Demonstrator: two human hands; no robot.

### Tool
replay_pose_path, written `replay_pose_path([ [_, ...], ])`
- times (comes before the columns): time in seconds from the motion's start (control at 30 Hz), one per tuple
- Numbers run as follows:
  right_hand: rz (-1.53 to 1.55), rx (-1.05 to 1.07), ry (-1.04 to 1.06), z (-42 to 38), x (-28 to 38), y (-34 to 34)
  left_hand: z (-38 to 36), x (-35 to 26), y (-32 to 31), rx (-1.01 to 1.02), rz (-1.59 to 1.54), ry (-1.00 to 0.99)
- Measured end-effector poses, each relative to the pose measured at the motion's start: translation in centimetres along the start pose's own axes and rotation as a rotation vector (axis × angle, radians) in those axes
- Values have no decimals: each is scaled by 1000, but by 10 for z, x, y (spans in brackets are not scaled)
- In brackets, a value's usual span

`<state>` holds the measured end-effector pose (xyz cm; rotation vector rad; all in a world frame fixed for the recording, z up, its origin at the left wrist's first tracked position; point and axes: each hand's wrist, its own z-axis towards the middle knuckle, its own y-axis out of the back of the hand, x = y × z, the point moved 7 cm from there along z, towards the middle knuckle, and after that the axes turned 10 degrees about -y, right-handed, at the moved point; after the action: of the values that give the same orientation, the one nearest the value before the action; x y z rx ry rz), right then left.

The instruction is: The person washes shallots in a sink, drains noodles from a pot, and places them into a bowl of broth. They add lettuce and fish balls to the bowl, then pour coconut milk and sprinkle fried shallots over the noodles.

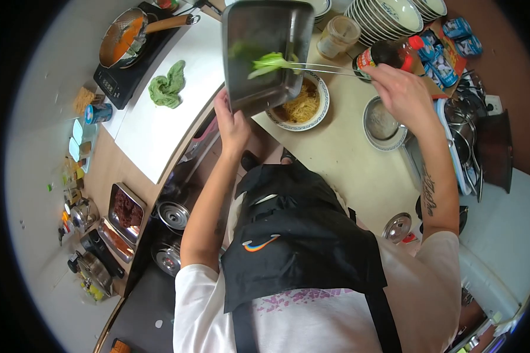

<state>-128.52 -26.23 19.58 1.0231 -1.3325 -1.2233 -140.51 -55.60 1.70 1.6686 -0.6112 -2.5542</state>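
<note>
My left hand (232, 125) grips the near edge of a deep metal tray (259, 97), which is held up and tilted over the counter's corner. In my right hand (401, 94) is a pair of slim metal tongs (327, 69). Their tips hold green leafy vegetable (270, 63) in front of the tray's inside. Some blurred green shows farther left in the tray. Just below the tray stands a patterned bowl (322, 112) with yellow noodles (303, 107) in dark liquid; the tray hides part of it.
A sieve over a bowl (384, 120), a red-capped sauce bottle (388, 54), a spice jar (338, 36) and stacked bowls (388, 20) stand on the right counter. To the left are a pan (123, 41) on an induction cooker (113, 82) and a green cloth (168, 85).
</note>
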Motion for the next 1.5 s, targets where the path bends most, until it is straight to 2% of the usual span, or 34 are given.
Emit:
replay_pose_path([
  [0.07,70,-78,63,5,10,-8,-14,0,1,7,-161,163],
  [0.1,70,-79,58,4,14,-8,-22,7,1,-51,-302,253],
  [0.13,107,-60,48,2,18,-9,-27,8,4,-49,-304,253],
  [0.2,142,-37,43,-9,24,-2,-46,21,15,-178,-502,517],
  [0.23,179,10,-61,-17,16,6,-51,21,22,-199,-579,580],
  [0.27,214,58,-164,-22,5,9,-54,17,30,-265,-643,573],
  [0.33,195,64,-189,-39,-19,-11,-66,18,53,-199,-514,619],
  [0.37,175,64,-222,-47,-30,-28,-73,24,64,-238,-516,625],
  [0.43,119,239,-252,-50,-30,-85,-89,31,82,-294,-530,641],
  [0.53,110,323,-255,-52,-29,-150,-104,35,106,-352,-501,700],
  [0.7,88,298,-374,-54,-25,-136,-114,29,127,-473,-541,738],
  [0.83,71,308,-374,-55,-22,-167,-119,37,133,-383,-418,708],
  [0.9,79,273,-383,-63,-22,-155,-118,34,127,-465,-532,760],
  [1.07,60,259,-478,-66,-19,-149,-128,45,125,-466,-509,781],
  [1.13,66,295,-404,-63,-7,-157,-118,34,123,-310,-371,727],
  [1.17,65,288,-394,-60,-7,-150,-118,30,119,-427,-525,773],
  [1.2,63,279,-433,-62,-3,-130,-120,33,121,-434,-522,771],
  [1.27,62,274,-480,-64,0,-123,-123,38,123,-395,-480,767],
  [1.4,72,276,-413,-61,19,-157,-120,37,121,-306,-417,753],
  [1.5,65,287,-381,-59,23,-136,-116,36,116,-378,-526,770],
])
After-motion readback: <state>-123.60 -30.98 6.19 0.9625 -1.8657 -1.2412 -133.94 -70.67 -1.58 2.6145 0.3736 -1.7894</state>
